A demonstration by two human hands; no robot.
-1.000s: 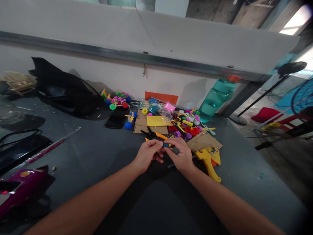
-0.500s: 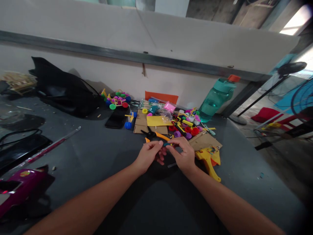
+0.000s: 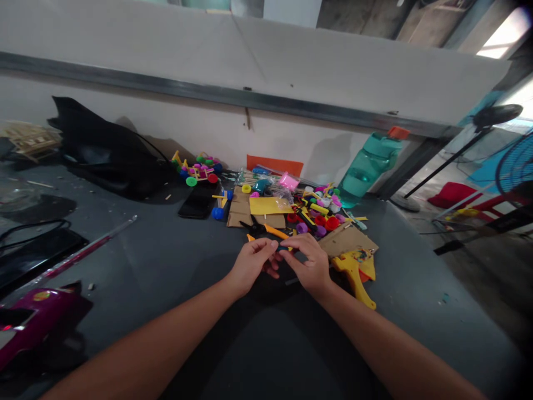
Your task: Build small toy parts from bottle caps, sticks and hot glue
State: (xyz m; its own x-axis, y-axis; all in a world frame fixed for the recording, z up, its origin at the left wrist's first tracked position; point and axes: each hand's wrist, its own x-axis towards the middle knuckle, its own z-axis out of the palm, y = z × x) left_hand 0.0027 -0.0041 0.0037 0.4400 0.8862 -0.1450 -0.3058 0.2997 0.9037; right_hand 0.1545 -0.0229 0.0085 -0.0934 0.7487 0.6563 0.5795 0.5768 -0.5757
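Grey tabletop (image 3: 166, 255), dim light, loose parts piled just beyond both hands. Right hand (image 3: 312, 266): thumb and forefinger nearly closed, pinching a small dark blue-green piece (image 3: 282, 248) between the two hands. Left hand (image 3: 250, 266): thumb and forefinger tips together right beside the piece, other fingers loosely curled; can't tell if it grips the piece too. Orange-handled cutters (image 3: 272, 231) lie just beyond the fingertips, black jaws pointing away to the left. Yellow glue gun (image 3: 353, 280) is just right of the right hand, cardboard (image 3: 352, 239) beyond it. Bottle caps (image 3: 332, 223) sit past the right hand, yellow sheet (image 3: 266, 206) past the cutters. Main risk, my read: the piece is tiny and only fingertips have it, so uneven pressure or a twist could pop it out into the pile, where it'd be hard to spot. Reaching forward could bump the cutters; a right wrist swinging out could knock the glue gun. If its nozzle is hot, burn risk; can't tell from here.
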